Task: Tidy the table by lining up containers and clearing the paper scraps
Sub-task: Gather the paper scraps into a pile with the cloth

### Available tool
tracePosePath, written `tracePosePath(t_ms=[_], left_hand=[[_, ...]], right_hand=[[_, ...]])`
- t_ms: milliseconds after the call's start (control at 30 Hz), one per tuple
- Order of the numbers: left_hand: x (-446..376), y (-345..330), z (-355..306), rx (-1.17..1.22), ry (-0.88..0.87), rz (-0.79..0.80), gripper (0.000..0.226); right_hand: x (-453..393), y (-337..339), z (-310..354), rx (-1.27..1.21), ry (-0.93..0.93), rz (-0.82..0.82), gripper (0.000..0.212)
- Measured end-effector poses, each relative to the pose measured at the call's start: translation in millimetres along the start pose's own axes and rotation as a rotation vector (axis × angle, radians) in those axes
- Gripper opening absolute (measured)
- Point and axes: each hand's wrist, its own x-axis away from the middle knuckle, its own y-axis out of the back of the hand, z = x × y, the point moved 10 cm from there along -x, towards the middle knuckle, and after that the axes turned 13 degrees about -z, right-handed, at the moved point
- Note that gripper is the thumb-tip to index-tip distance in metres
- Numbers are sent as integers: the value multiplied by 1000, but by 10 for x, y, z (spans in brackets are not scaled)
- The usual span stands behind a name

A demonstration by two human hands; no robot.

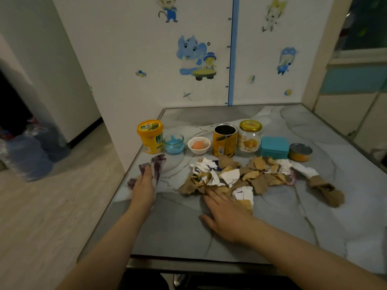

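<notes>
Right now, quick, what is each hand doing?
Left hand: open, fingers flat, pressing the purple cloth.
Right hand: open, fingers straight, touching the paper scraps.

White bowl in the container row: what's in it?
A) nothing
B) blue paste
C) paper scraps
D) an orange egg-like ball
D: the white bowl holds one orange round thing; the blue stuff is in the glass cup beside it, and the paper scraps lie on the table.
</notes>
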Motion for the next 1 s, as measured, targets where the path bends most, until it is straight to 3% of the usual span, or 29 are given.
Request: tracePosePath(t_ms=[333,500,633,1000], left_hand=[[142,-656,-413,-165,-111,132,58],[284,-906,-562,-159,-163,186,56],[441,-1123,-552,-130,-157,225,56],[747,-1411,-509,-127,-139,230,59]], right_hand=[[171,259,-135,88,52,-125,58],[316,158,-596,179,-207,-88,77],[344,252,-775,145,-255,-122,91],[517,298,-1037,133,-319,-195,87]])
